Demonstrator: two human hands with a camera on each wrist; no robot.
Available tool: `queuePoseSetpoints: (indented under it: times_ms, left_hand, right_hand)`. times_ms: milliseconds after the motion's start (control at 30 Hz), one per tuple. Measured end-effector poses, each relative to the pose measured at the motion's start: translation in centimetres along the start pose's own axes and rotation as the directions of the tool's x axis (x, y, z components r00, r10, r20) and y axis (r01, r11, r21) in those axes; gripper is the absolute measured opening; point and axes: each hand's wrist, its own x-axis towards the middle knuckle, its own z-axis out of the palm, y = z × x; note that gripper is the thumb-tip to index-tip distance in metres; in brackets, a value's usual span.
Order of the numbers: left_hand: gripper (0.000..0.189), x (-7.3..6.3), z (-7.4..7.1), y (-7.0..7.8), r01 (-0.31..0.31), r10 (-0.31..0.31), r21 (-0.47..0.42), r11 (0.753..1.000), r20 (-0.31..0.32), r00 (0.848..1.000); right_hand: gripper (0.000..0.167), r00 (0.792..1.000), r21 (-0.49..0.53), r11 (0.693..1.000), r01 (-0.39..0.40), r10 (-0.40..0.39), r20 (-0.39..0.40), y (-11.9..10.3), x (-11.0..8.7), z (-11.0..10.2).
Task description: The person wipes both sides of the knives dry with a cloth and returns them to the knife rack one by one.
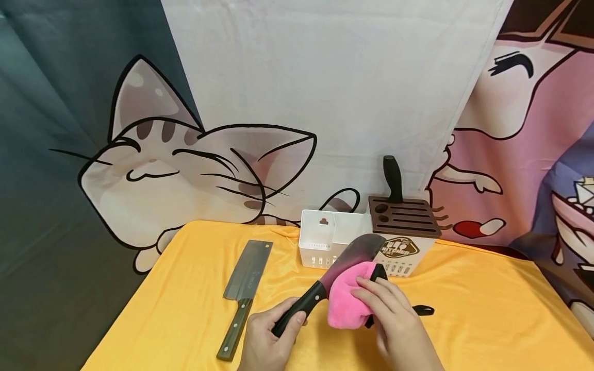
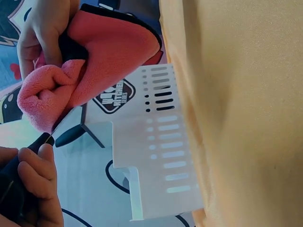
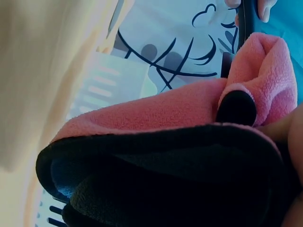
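My left hand [image 1: 269,332] grips the black riveted handle of a kitchen knife [image 1: 349,257], whose broad blade slants up to the right. A pink towel with black edging [image 1: 348,301] lies against the lower blade near the handle, pinched by my right hand [image 1: 394,314]. Bunched pink folds of the towel [image 2: 109,56] hide much of the blade in the left wrist view. From the right wrist, the towel's dark underside [image 3: 156,170] fills the lower part. A cleaver [image 1: 248,273] with a green-brown handle lies flat, left of my left hand.
Behind the hands stands a white holder [image 1: 320,257] with a brown slotted top [image 1: 403,216]; one black handle [image 1: 393,178] sticks up from it. A black loop [image 1: 423,310] shows right of my right hand. A yellow cloth [image 1: 185,299] covers the table before a printed curtain [image 1: 325,77].
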Motion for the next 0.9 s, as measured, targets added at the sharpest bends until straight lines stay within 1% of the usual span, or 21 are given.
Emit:
queuePoseSetpoints:
  times_ms: [67,133,200,267,367,433,567,767,833,900]
  left_hand:
    - [0.018,0.0,0.0,-0.1,-0.002,0.002,0.004,1.0,0.0,1.0]
    - [0.018,0.0,0.0,-0.2,-0.011,0.011,0.009,1.0,0.002,1.0]
    - [0.018,0.0,0.0,-0.3,-0.037,0.036,0.015,0.999,0.008,0.999]
    - [0.018,0.0,0.0,-0.6,-0.08,0.08,0.026,0.996,0.017,0.997]
    - [0.016,0.0,0.0,-0.8,-0.133,0.132,0.033,0.991,0.031,0.991]
    - [0.016,0.0,0.1,-0.9,-0.153,0.152,0.033,0.988,0.037,0.988]
    - [0.016,0.0,0.2,-1.0,-0.16,0.159,0.025,0.987,0.046,0.986]
    - [0.019,-0.1,0.3,-0.8,-0.119,0.114,0.07,0.99,0.069,0.991]
    - [0.02,-0.1,0.3,-0.7,-0.111,0.105,0.081,0.991,0.079,0.991]
    - [0.019,-0.1,0.3,-0.6,-0.112,0.104,0.077,0.991,0.099,0.99]
  right_hand:
    - [0.055,1.0,0.003,1.0,0.004,-0.004,0.02,-0.1,0.0,0.0]
    - [0.05,1.0,0.009,1.0,0.008,-0.009,0.028,-0.1,0.1,0.0]
    - [0.045,1.0,0.006,1.0,0.02,-0.02,0.024,-0.1,0.1,0.1]
    - [0.042,0.999,0.001,0.999,0.043,-0.043,0.013,-0.1,0.1,0.2]
    - [0.043,0.998,-0.008,0.998,0.065,-0.065,0.014,-0.2,0.1,0.4]
    - [0.043,0.997,-0.004,0.997,0.073,-0.073,0.014,-0.2,0.1,0.5]
    - [0.043,0.996,0.006,0.996,0.088,-0.088,-0.006,-0.2,0.1,0.5]
    - [0.043,0.997,0.033,0.996,0.081,-0.081,-0.004,-0.3,0.1,0.5]
    - [0.044,0.996,0.041,0.996,0.085,-0.085,-0.013,-0.3,0.1,0.5]
    - [0.043,0.994,0.048,0.993,0.104,-0.102,-0.042,-0.3,0.2,0.5]
